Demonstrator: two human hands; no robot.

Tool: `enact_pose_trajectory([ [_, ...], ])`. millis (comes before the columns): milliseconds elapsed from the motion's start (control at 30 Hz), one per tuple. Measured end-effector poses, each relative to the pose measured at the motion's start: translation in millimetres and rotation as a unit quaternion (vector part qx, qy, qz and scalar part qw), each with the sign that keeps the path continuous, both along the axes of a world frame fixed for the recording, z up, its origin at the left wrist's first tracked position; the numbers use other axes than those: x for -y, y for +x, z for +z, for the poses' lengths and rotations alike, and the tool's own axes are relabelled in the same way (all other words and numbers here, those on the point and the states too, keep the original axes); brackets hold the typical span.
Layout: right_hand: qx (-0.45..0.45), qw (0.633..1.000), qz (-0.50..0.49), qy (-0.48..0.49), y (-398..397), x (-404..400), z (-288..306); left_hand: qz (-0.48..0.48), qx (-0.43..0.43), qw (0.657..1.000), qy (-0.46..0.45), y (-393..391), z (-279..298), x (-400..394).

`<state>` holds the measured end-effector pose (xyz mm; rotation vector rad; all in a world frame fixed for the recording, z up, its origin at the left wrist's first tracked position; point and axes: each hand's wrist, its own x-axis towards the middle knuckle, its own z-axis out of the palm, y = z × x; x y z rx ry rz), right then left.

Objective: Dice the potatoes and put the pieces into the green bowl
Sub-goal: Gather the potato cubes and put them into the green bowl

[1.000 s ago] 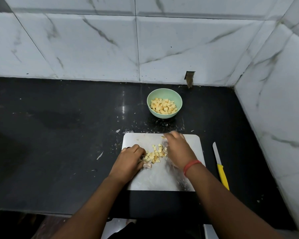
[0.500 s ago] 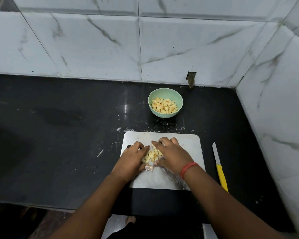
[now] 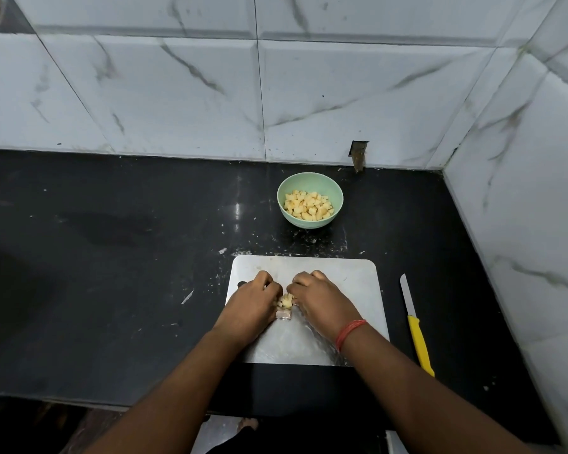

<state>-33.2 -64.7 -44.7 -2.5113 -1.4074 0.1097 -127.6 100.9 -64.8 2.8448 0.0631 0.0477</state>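
A small heap of pale yellow potato pieces (image 3: 286, 301) lies on the steel cutting board (image 3: 348, 290), squeezed between my two hands. My left hand (image 3: 253, 303) cups the heap from the left with curled fingers. My right hand (image 3: 322, 298), with a red thread on its wrist, cups it from the right. Most of the heap is hidden by my fingers. A pinkish scrap (image 3: 283, 314) shows just below the heap. The green bowl (image 3: 310, 188) stands behind the board, partly filled with diced potato (image 3: 308, 209).
A knife with a yellow handle (image 3: 417, 326) lies on the black counter (image 3: 112, 257) right of the board. White tiled walls close the back and the right side. White specks and smears dot the counter around the board. The counter's front edge runs below my forearms.
My hands have closed in from both sides, gathering the scattered pieces into a tight heap between them. The camera view has shifted slightly.
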Motion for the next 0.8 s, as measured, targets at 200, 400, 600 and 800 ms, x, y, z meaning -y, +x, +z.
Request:
enact_pose_trajectory([
  [200,-0.039,0.999,0.010,0.036,9.0,4.7,0.3,-0.022,0.001,1.000,-0.013,4.0,-3.1,-1.8],
  [400,-0.263,0.942,-0.154,0.145,19.6,20.2,11.9,-0.030,-0.003,0.997,-0.074,10.5,-2.5,-1.5],
  [600,-0.478,0.796,-0.252,0.272,27.8,25.0,40.6,0.040,0.060,0.970,-0.233,20.3,13.9,2.2],
  [800,-0.405,0.798,-0.239,0.377,99.5,-14.6,84.2,0.080,0.175,0.927,-0.321,84.3,70.5,6.1],
])
